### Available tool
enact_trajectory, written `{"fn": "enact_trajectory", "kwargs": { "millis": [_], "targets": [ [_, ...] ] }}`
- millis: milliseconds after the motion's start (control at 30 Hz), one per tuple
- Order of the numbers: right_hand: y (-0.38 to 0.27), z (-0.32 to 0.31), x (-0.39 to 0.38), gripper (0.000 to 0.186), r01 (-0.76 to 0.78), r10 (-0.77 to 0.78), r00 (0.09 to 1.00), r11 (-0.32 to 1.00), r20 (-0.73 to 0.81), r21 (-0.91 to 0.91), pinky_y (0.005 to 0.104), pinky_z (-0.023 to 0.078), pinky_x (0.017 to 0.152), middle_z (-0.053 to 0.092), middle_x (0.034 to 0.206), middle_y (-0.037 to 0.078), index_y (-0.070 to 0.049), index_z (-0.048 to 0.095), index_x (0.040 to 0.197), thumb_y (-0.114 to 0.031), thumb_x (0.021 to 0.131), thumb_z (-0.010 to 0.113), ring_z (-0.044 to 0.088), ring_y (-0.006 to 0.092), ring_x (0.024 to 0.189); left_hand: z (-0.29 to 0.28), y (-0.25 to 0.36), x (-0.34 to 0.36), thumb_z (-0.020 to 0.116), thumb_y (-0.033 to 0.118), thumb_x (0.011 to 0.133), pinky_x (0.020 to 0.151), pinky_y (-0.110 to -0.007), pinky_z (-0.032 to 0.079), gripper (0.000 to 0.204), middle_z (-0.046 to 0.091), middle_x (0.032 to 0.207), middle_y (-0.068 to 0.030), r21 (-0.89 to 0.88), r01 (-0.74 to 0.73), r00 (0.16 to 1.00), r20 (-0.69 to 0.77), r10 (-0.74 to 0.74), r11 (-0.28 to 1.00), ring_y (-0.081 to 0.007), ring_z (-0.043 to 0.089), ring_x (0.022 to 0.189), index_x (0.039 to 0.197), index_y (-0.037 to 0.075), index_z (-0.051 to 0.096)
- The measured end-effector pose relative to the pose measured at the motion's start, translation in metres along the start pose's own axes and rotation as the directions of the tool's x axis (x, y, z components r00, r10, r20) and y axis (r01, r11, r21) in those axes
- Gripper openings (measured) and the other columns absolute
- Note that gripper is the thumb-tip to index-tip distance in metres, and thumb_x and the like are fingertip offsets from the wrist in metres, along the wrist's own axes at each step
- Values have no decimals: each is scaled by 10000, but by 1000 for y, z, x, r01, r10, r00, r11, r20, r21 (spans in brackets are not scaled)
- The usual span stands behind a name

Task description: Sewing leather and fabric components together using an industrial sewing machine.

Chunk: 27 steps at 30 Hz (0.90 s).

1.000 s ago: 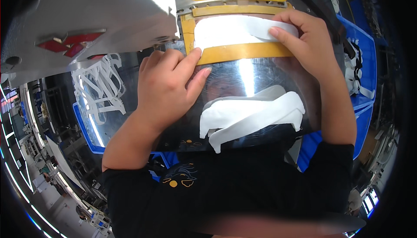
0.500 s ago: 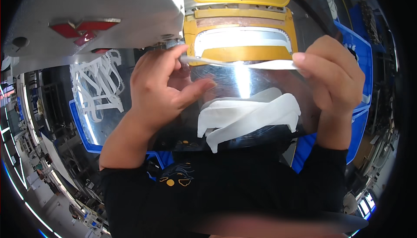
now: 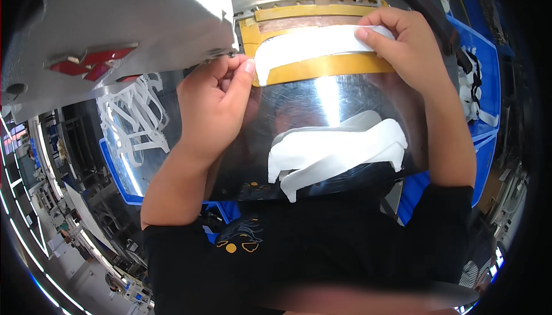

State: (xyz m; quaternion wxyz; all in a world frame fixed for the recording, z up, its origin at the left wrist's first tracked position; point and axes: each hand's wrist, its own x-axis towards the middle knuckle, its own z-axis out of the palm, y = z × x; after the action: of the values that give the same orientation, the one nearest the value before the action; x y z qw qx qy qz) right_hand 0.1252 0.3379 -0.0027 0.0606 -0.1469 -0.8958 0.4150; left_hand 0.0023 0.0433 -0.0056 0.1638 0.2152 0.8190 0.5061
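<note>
A worker's right hand (image 3: 407,47) is pinching the right end of a white strip (image 3: 313,42) over a yellow frame (image 3: 328,67), while the left hand (image 3: 211,102) is curling nearly closed at its left end, grip unclear; other strips (image 3: 336,147) are overlapping on the shiny bench (image 3: 302,99)

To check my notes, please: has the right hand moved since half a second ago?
Yes: the right hand moved left and forward, over the right end of the yellow frame.
</note>
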Motion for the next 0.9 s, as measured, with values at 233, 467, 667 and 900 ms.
{"fn": "enact_trajectory", "kwargs": {
  "millis": [233, 467, 667, 900],
  "targets": [
    [-2, 1, 3, 287, 23, -23, 1000, 1000, -20, -3, 323, 546, 766, 773, 877, 129, 10, 823, 1025, -266, 981, 759, 716, 174, 802, -8, -12, 1, 806, 94, 938, 729, -349, 571, 211, 748, 884, -79, 391, -451, 888, 101, 449, 803, -236, 723, 774, 1133, 14, 808],
    [-4, 2, -1, 284, -20, 19, 1000, 1000, -21, -11, 326, 550, 758, 781, 877, 135, 5, 830, 1022, -267, 985, 760, 725, 192, 785, -13, -1, -11, 869, 223, 876, 859, -416, 542, 372, 726, 1101, -70, 578, -621, 773, 336, 539, 530, -270, 692, 967, 1215, 72, 827],
    [2, 0, -3, 290, -2, -3, 998, 997, -63, -76, 327, 551, 747, 776, 877, 136, -7, 826, 1040, -285, 972, 780, 725, 210, 769, -12, -4, -10, 875, 257, 871, 900, -421, 514, 417, 706, 1139, -58, 587, -603, 790, 341, 510, 540, -265, 670, 1014, 1245, 81, 822],
    [-1, -4, -7, 331, -57, 50, 997, 993, -66, -105, 344, 524, 671, 745, 865, 147, 1, 810, 1005, -328, 967, 799, 697, 217, 716, -14, -4, -12, 881, 272, 869, 916, -428, 504, 467, 694, 1160, -58, 596, -582, 808, 344, 479, 553, -268, 661, 1032, 1294, 89, 816]
  ]
}}
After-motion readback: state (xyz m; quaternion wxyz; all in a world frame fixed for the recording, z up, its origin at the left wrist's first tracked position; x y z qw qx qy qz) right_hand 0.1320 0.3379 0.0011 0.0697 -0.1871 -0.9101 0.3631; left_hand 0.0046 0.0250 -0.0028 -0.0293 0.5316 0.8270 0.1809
